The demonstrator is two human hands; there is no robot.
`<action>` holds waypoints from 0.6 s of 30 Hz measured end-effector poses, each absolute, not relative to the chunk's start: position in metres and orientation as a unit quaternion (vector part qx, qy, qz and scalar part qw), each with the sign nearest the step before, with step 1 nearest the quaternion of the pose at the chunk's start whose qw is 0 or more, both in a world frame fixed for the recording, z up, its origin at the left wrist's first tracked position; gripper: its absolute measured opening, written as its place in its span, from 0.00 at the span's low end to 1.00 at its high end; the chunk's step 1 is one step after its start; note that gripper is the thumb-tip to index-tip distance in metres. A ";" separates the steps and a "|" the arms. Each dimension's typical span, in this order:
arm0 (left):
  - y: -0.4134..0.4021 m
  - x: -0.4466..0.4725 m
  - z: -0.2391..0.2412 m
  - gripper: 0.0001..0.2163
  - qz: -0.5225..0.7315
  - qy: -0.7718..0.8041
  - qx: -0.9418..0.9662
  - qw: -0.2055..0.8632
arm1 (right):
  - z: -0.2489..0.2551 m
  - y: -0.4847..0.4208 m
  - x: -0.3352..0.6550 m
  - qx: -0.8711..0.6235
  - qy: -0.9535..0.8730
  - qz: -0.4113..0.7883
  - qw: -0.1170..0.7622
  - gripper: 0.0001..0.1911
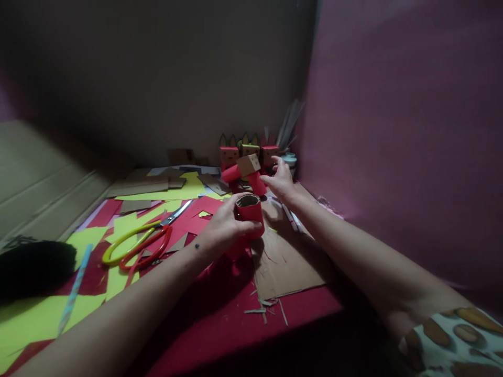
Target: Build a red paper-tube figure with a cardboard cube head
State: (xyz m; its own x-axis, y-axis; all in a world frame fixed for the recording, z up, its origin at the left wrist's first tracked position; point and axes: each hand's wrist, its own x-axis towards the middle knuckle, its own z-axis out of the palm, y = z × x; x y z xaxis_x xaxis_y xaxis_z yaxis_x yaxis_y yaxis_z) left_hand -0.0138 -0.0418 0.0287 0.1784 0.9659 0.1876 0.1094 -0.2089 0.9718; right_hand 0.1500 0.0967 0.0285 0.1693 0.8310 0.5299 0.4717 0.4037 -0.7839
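My left hand (228, 222) is wrapped round a short red cardboard tube (251, 213), held upright with its open brown end facing up. My right hand (282, 180) reaches further back with its fingers apart and holds nothing. Just left of its fingers is a plain cardboard box head (249, 165) with a small drawn face. A red tube (232, 174) lies slanted by that head, and another red tube (258, 184) is below it, close to my right thumb. Whether the thumb touches this tube I cannot tell.
Box-headed figures with pointed ears (229, 155) stand at the back, near a light-blue-lidded jar (290, 159). Scissors (159, 225) with yellow and red handles lie on paper scraps at left, beside a striped pencil (76, 288) and a black fuzzy object (37, 268). A cardboard sheet (288, 262) lies in front.
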 end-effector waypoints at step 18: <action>-0.039 -0.013 0.033 0.18 0.499 0.296 0.469 0.666 | 0.033 -0.025 0.151 -0.277 -0.460 0.689 0.487 0.20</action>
